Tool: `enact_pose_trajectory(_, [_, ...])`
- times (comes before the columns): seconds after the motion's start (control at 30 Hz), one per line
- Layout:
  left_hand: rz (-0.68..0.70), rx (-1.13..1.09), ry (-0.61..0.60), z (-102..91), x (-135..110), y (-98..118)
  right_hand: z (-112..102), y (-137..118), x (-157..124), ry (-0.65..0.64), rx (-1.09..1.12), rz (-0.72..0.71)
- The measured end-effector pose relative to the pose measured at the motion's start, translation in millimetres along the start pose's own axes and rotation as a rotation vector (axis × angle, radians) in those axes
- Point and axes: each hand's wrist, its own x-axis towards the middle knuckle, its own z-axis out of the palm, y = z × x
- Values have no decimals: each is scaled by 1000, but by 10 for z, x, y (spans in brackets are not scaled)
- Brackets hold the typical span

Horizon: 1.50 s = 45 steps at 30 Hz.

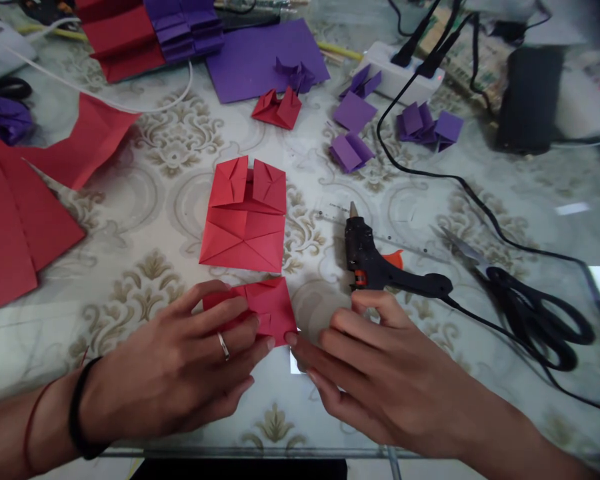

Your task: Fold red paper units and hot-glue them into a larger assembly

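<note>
Under my left hand (180,363) lies a small folded red paper (277,303) on the table, its left part covered. The fingers of that hand rest over the paper and hold it down; a ring and a black wrist band show. My right hand (375,360) touches the paper's lower right corner with one fingertip, its thumb apart and the other fingers loosely bent, with nothing seen in them. Just beyond the paper sits a larger folded red paper piece (244,237) with two raised flaps. A black glue gun (365,250) lies past my right hand, nozzle pointing away.
Black-handled scissors (520,293) lie at the right, near a black cable (460,179). Red sheets (15,227) spread at the left. Purple folded pieces (355,112), a small red folded piece (280,110) and a white power strip (405,70) are farther back.
</note>
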Motion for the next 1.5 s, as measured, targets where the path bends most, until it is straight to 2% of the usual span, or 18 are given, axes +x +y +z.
enact_pose_trajectory(0.6, [-7,-1,-28,5,15,-30,-18,-1,-9,104,-10,-33])
enact_pose_trajectory(0.73, [-19,-18,-43,2,11,-52,-35,17,-38,154,56,6])
enact_pose_trajectory(0.87, [-62,-109,-65,-26,15,-58,-51,54,-42,226,130,105])
enact_pose_trajectory(1.03, [-58,-158,-56,-30,2,-57,-64,92,-42,192,172,168])
enact_pose_trajectory(1.2, [-66,-152,-56,-12,-13,-71,-29,110,-48,137,197,95])
enact_pose_trajectory(1.37, [-81,-128,-66,-30,5,-68,58,109,-46,68,66,41])
enact_pose_trajectory(1.5, [-86,-112,-101,-21,-10,-67,37,84,-52,50,18,9])
